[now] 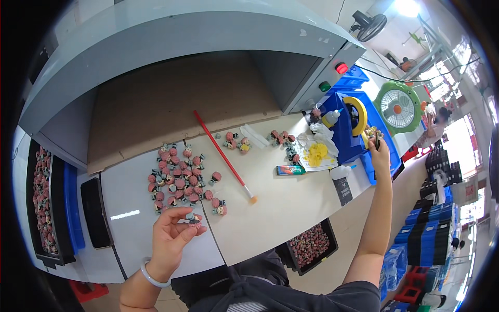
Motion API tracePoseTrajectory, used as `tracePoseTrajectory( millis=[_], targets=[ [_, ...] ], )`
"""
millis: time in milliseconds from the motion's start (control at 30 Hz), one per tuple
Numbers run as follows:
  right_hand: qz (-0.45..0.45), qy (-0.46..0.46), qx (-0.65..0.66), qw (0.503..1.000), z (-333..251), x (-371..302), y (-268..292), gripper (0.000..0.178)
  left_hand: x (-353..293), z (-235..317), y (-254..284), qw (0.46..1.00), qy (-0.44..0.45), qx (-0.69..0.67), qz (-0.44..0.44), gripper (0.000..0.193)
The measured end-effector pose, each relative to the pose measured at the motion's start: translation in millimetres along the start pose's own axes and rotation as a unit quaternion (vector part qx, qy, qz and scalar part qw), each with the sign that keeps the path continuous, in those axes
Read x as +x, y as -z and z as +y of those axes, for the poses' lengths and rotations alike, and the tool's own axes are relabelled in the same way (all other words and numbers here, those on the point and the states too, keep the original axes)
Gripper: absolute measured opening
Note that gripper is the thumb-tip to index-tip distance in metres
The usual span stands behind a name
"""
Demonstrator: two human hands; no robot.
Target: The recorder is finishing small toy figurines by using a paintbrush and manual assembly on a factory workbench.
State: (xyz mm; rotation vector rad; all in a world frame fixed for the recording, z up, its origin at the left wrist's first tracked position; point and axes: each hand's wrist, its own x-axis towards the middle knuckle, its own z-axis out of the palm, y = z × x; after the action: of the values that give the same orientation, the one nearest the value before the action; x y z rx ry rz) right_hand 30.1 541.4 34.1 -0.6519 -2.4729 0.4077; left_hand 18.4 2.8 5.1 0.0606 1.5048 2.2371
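My left hand (169, 239) is closed in a pinch round a small pink and grey figurine (195, 219), held just above the near edge of the table. Off to the right, my right arm is stretched out to a blue bin (349, 135). There my right hand (380, 156) is closed round a thin dark tool (377, 139), its kind too small to make out. Its tip is at a heap of small yellowish and pink pieces (371, 132) in the bin. A cluster of similar figurines (179, 182) lies on the table beyond my left hand.
A red-handled brush (223, 156) lies mid-table. A black phone (96, 213) and a tray of figurines (44, 203) are at left. A grey cabinet (187, 36) stands behind. At right are a yellow tape roll (356, 115), bottles (340, 172) and a green fan (397, 108). Below sits a filled crate (310, 247).
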Motion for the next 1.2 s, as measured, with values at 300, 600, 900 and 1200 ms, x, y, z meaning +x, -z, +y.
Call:
tracePoseTrajectory(
  millis=[300,600,900,1200],
  targets=[
    [0.009,-0.167,0.127,0.978,-2,-20,6,0.014,-1,0,1,1.000,-0.001,-0.005,0.006,0.035],
    [-0.070,-0.226,0.296,0.925,15,-26,1,0.029,-2,-1,-2,1.000,-0.001,-0.002,0.000,0.035],
    [-0.037,-0.032,0.168,0.985,3,-43,50,0.034,-5,1,1,1.000,0.013,0.015,-0.017,0.036],
    [-0.385,0.094,0.412,0.821,-266,-167,-31,0.053,-7,1,3,0.997,0.013,0.036,-0.072,0.038]
  ],
)
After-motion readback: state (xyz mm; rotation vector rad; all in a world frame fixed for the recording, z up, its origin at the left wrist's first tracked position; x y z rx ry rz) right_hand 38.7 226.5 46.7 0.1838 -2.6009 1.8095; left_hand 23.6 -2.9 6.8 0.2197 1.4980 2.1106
